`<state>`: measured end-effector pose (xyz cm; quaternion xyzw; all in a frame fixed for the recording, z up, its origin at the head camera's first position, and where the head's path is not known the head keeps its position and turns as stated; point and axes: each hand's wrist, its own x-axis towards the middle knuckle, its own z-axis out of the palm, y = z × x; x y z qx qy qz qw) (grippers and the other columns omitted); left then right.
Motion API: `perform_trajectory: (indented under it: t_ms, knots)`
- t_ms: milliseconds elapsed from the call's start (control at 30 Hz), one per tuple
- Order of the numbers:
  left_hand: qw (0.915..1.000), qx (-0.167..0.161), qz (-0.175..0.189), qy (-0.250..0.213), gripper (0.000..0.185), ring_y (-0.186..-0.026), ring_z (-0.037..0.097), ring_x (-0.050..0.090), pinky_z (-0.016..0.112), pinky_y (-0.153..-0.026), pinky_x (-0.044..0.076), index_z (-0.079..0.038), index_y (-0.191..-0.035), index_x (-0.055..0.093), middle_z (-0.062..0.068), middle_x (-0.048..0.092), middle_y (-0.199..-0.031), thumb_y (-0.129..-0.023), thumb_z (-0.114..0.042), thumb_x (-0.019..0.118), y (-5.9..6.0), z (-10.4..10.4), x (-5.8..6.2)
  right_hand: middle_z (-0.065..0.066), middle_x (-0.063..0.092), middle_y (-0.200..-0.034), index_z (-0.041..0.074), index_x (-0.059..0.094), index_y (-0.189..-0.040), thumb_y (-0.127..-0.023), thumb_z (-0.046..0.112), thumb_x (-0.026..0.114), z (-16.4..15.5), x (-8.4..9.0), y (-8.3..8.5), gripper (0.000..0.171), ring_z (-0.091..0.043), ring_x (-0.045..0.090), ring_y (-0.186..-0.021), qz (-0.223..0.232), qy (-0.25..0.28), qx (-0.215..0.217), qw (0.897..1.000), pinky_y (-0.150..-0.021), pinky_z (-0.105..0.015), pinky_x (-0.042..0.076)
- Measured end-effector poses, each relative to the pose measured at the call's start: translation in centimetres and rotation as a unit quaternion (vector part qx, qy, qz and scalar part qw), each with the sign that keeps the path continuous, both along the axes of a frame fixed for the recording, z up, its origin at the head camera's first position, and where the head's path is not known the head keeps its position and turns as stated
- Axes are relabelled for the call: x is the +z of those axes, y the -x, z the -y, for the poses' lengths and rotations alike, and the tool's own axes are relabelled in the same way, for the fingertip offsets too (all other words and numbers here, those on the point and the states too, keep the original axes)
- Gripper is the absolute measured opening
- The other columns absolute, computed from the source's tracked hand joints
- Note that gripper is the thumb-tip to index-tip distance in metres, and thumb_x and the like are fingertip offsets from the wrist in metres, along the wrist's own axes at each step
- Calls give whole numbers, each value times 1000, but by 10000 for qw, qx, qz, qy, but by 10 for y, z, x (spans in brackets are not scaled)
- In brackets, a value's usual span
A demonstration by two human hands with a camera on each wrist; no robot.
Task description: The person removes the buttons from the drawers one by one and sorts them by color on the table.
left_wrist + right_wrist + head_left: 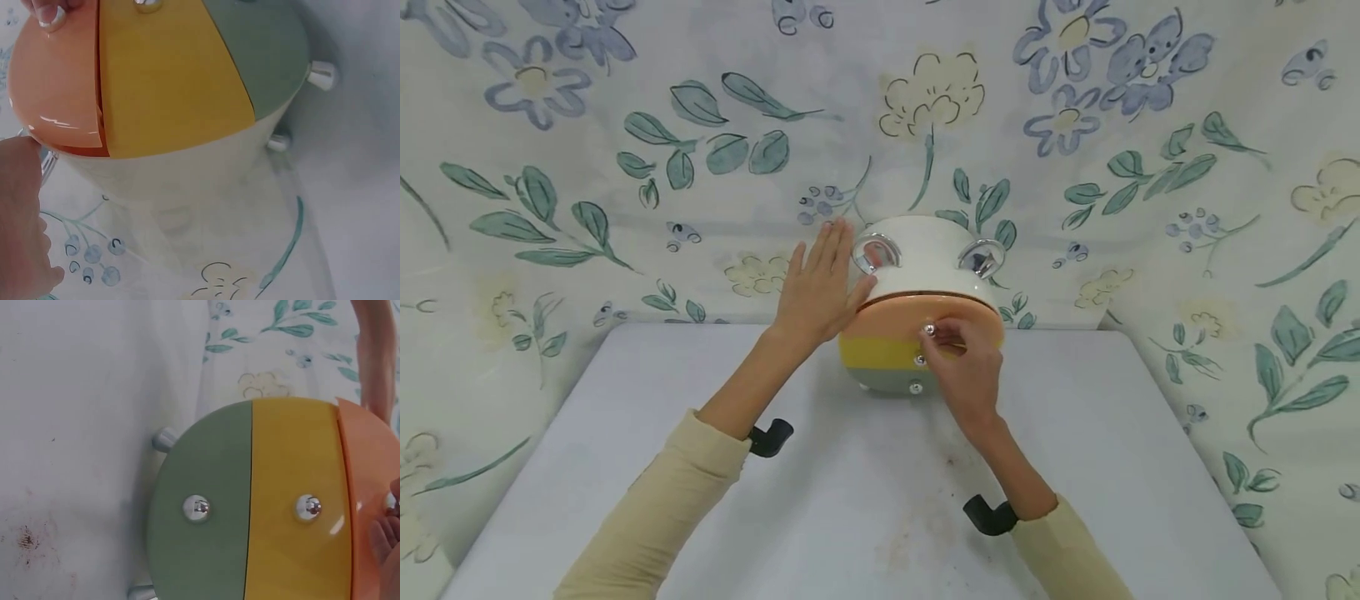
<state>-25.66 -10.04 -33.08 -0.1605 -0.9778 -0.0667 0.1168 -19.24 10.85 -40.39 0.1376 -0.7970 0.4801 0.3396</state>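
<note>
Hands [887, 321] on an unlabelled three-drawer round box [921, 333].

No words, brands, numbers or signs can be read in any of the three views. The round drawer box [921, 329] by the fingers carries only plain colour bands, and the cloth [625, 167] behind it shows only printed flowers.

staged tabletop booth: floral cloth backdrop [715, 150], white table [850, 500].
</note>
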Motion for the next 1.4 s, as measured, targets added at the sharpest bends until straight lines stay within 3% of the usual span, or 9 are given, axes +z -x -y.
perform_trajectory:
  t_ms: [433,733,1400]
  knots:
    - [10000,0,8,-46,81,-152,28,-1,52,-119,4,-2,-159,1,12,-1,-166,-105,-51,36,1,0,-1,-8,69,-92,0,67,-98,-85,9,81,-2,-2,-26,21,-16,70,-84,-77,-301,-135,9994,-77,-28,58]
    - [9998,-49,30,-189,81,-152,26,-3,51,-120,2,-2,-159,2,12,0,-166,-104,-51,36,4,1,-2,-9,68,-89,-1,66,-98,-80,4,82,-6,-7,-44,25,-18,70,-81,-638,-477,-21,9968,-74,-28,58]
    - [9996,-79,11,-284,82,-152,26,-2,50,-120,3,-2,-160,2,12,1,-167,-104,-51,37,4,1,-3,-7,69,-90,0,67,-97,-76,-2,83,-9,-7,-77,26,-17,70,-81,-826,-509,52,9953,-75,-27,58]
